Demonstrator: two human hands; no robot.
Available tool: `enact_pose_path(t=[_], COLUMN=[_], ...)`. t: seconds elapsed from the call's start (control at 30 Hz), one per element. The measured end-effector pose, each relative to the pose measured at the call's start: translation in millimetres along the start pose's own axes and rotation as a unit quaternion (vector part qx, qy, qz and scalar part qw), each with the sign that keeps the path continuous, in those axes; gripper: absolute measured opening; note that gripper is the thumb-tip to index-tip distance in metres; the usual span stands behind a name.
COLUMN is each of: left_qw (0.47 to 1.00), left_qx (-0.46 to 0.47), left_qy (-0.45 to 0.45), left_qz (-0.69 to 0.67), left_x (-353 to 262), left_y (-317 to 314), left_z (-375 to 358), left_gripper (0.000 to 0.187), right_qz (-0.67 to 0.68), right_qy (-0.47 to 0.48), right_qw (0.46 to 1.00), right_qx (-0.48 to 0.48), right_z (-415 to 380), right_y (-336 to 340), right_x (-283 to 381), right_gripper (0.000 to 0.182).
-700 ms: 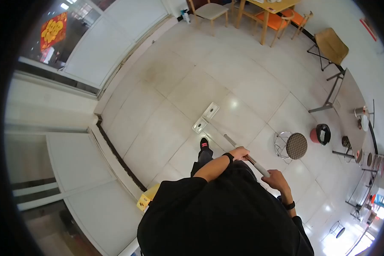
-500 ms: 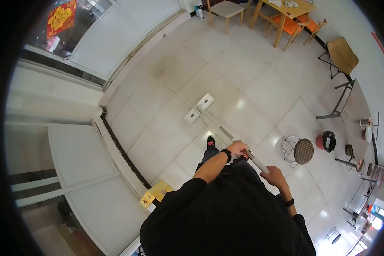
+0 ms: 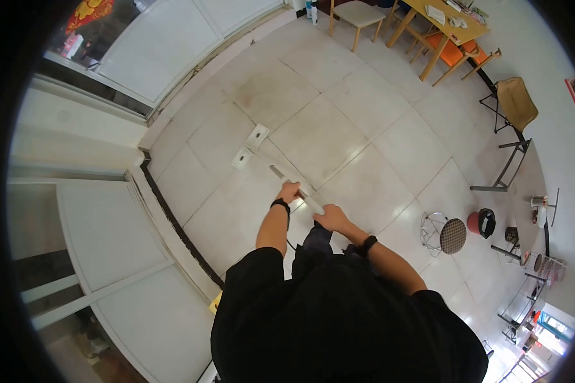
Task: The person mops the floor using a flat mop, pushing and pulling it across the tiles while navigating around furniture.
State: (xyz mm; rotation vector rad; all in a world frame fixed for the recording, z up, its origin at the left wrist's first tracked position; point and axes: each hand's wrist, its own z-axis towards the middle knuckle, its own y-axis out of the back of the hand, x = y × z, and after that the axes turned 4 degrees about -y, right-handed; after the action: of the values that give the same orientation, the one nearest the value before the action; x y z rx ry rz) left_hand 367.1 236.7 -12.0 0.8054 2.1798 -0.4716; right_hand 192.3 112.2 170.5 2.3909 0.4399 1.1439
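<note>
A long pale pole belongs to a flat mop (image 3: 312,202), held slantwise in front of my body. Its white head (image 3: 241,158), made of two rectangular pads side by side, lies on the tiled floor (image 3: 338,127). My left hand (image 3: 291,191) is closed around the pole, a dark band on its wrist. Closer to my body, my right hand (image 3: 331,218) grips the pole's upper end. The thin lower shaft between pole and head looks faint against the pale tiles.
To my right stand a round-topped stool (image 3: 453,236) and a red bin (image 3: 473,223). A grey table (image 3: 521,169) runs along the right wall. Wooden chairs (image 3: 359,13) and a wooden table (image 3: 453,22) stand at the back. White sliding panels (image 3: 112,233) line the left.
Both hands have moved forward and left with the pole. The mop head has slid forward and left over the floor. My view has shifted slightly.
</note>
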Motion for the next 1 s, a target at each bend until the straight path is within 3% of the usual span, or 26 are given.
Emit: enact_pose_path(t=[0.03,0.1,0.2,0.27,0.33,0.37,0.47,0.6,0.67,0.77,0.87,0.9,0.93,1.0], left_qw=[1.0,0.986,0.974,0.973,0.948,0.934,0.945,0.919,0.928,0.929,0.925,0.981,0.948,0.942], left_qx=[0.001,-0.129,-0.173,-0.156,-0.131,-0.188,-0.107,-0.123,-0.002,-0.013,-0.025,0.11,0.243,0.271], left_qy=[0.001,0.062,0.092,0.092,0.072,0.121,0.116,0.116,0.148,0.151,0.197,-0.005,-0.206,-0.189], left_qz=[-0.001,-0.086,-0.111,-0.145,-0.279,-0.277,-0.288,-0.357,-0.341,-0.339,-0.323,-0.16,0.019,0.055], left_x=[-7,-21,-17,5,12,8,55,65,83,118,146,161,171,183], left_y=[2,6,2,3,-17,-31,-57,-114,-142,-200,-263,-279,-289,-322], left_z=[-8,-28,-45,-40,-50,-50,-30,-61,-76,-102,-140,-160,-177,-206], left_gripper=[0.015,0.018,0.021,0.021,0.017,0.012,0.021,0.019,0.014,0.01,0.009,0.01,0.011,0.01], right_qz=[0.013,0.016,0.022,0.024,-0.009,-0.007,0.031,0.0,-0.008,0.011,-0.014,0.002,0.008,0.023], right_qy=[-0.012,-0.018,-0.016,-0.009,0.012,0.012,-0.036,-0.028,-0.019,-0.095,-0.044,-0.044,-0.037,-0.071], right_qw=[1.0,0.999,0.999,0.999,1.0,1.0,0.998,0.999,1.0,0.993,0.999,0.999,0.999,0.997], right_qx=[0.016,0.029,0.034,0.024,0.004,0.004,0.039,0.028,0.007,0.062,0.001,0.001,-0.009,-0.023], right_z=[6,3,1,-2,-13,-20,-45,-95,-131,-186,-245,-266,-291,-336], right_y=[-6,-13,-31,-33,-31,-28,-10,2,2,11,4,5,9,9], right_x=[7,15,8,-2,-10,-15,-40,-87,-118,-154,-215,-235,-242,-273], right_gripper=[0.043,0.043,0.043,0.042,0.043,0.043,0.045,0.046,0.045,0.047,0.046,0.044,0.043,0.042])
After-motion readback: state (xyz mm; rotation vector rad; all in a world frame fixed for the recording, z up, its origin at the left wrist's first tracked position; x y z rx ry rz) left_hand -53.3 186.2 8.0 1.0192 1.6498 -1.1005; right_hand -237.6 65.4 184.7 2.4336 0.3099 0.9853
